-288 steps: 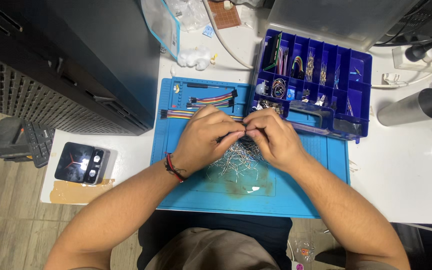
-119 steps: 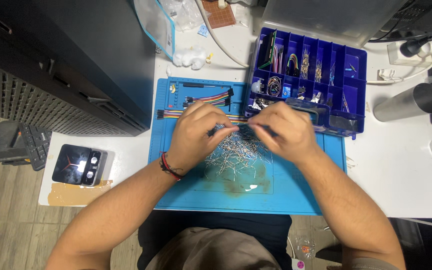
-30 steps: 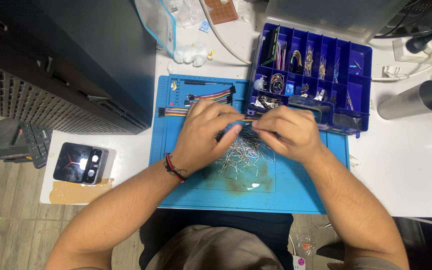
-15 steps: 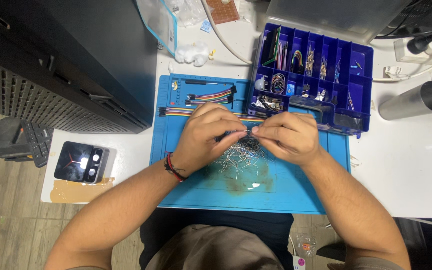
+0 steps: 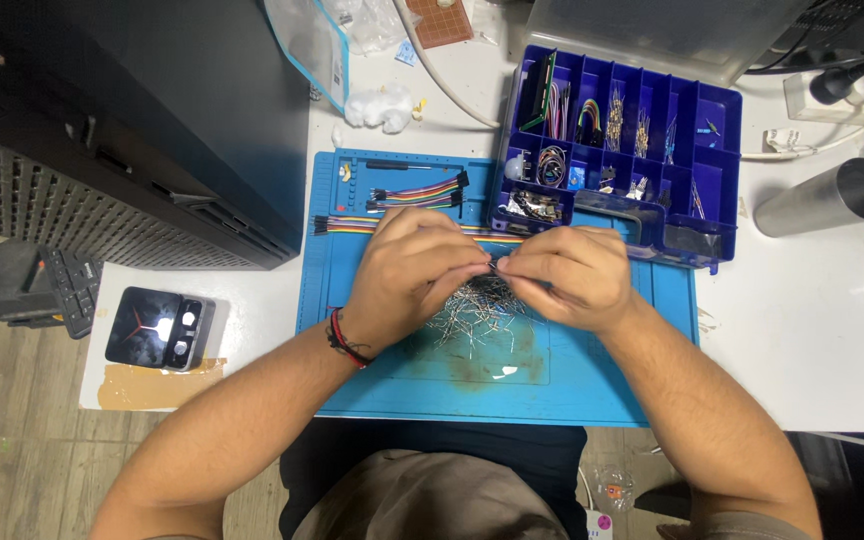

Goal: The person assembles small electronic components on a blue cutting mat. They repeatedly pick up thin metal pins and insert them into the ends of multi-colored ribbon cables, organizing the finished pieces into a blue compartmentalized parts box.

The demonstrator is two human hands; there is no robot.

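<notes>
Both my forearms are bare all the way up, no sleeves or gloves anywhere in sight. On my left hand side I've got a thin red and black cord bracelet around the wrist, while my right hand has nothing on it, no rings or watch. Lower down you can see my khaki-tan shirt over dark navy trousers.

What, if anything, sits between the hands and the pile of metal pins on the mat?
Nothing visible. The left hand and right hand meet fingertip to fingertip right above the pins on the blue mat. They pinch something small and dark; what it is cannot be told.
</notes>
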